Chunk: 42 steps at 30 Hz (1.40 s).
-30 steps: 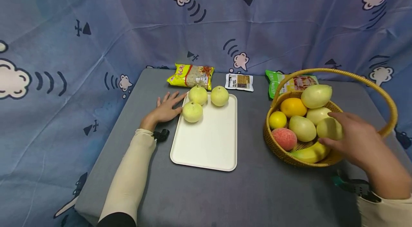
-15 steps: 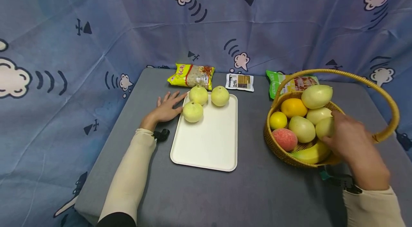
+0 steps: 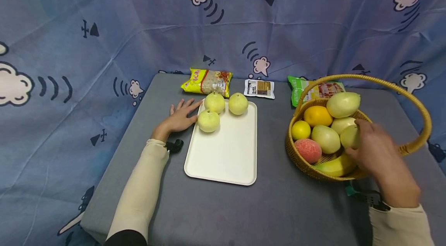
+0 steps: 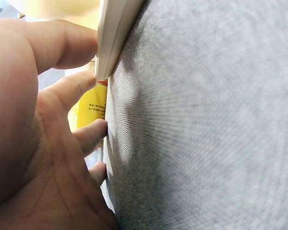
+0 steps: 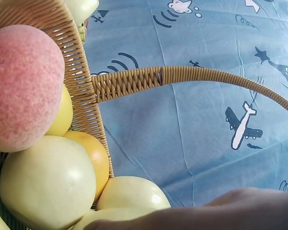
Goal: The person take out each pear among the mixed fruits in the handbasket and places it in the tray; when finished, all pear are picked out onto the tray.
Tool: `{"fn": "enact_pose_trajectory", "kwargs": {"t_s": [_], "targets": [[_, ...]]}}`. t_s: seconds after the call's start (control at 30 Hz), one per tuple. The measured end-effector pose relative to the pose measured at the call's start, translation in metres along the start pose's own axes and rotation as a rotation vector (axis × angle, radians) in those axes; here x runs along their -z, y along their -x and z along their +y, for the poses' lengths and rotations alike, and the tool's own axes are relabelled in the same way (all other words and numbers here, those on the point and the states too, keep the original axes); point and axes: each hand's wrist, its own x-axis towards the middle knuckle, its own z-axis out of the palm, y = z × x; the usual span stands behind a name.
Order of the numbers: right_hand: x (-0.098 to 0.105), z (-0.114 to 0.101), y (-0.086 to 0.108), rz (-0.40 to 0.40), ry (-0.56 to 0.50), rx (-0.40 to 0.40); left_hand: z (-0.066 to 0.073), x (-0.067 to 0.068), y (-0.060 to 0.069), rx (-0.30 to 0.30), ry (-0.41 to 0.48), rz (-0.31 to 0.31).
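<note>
My left hand (image 3: 178,118) lies with spread fingers on the table at the left edge of the white tray (image 3: 226,153), thumb and index finger touching its rim. Three pale green round fruits (image 3: 208,121) sit at the tray's far end. On the right, my right hand (image 3: 381,157) reaches into the wicker basket (image 3: 292,149), its fingers and thumb around a pale green fruit (image 3: 350,136). The basket also holds other pale green fruits (image 3: 326,139), an orange (image 3: 317,116), a lemon (image 3: 301,130), a peach (image 3: 308,150) and a banana (image 3: 337,166).
Along the table's back edge lie a yellow packet (image 3: 208,82), a small white packet (image 3: 259,88) and a green packet (image 3: 297,87) partly behind the basket. The basket's tall handle (image 3: 383,80) arches over its right side. A patterned blue cloth (image 3: 223,17) hangs behind the table.
My right hand has moved slightly left and closed around the green fruit in the basket, which has shifted slightly left. My left hand and the tray have stayed in place.
</note>
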Motion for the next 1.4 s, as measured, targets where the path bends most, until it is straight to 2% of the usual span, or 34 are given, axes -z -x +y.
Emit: {"fn": "enact_pose_trajectory", "kwargs": {"t_s": [0.23,0.37,0.47,0.63,0.73,0.93,1.03,1.27,1.4], "targets": [[0.001,-0.005,0.005,0.109,-0.015,0.018,0.001,0.0,0.0,-0.001,0.019,-0.004],[0.007,-0.008,0.011,0.142,-0.048,0.007,0.0,0.001,0.0,0.001,0.028,-0.005],[0.013,-0.011,0.017,0.161,-0.095,0.005,-0.002,0.001,-0.001,-0.001,0.019,-0.007],[0.02,-0.021,0.025,0.196,-0.246,0.057,-0.005,0.002,-0.002,-0.006,0.005,-0.008],[0.023,-0.028,0.025,0.194,-0.362,0.103,-0.005,0.001,-0.002,-0.006,0.006,-0.01],[0.023,-0.048,0.018,0.159,-0.524,0.176,-0.004,-0.001,-0.002,-0.007,0.007,-0.004],[0.022,-0.059,0.011,0.14,-0.576,0.204,-0.004,-0.001,-0.003,-0.009,0.009,-0.001],[0.012,-0.084,-0.009,0.096,-0.606,0.241,-0.004,-0.001,-0.003,0.004,-0.005,-0.005],[0.005,-0.1,-0.023,0.06,-0.656,0.259,-0.005,-0.001,-0.003,0.006,0.004,-0.002]]}}
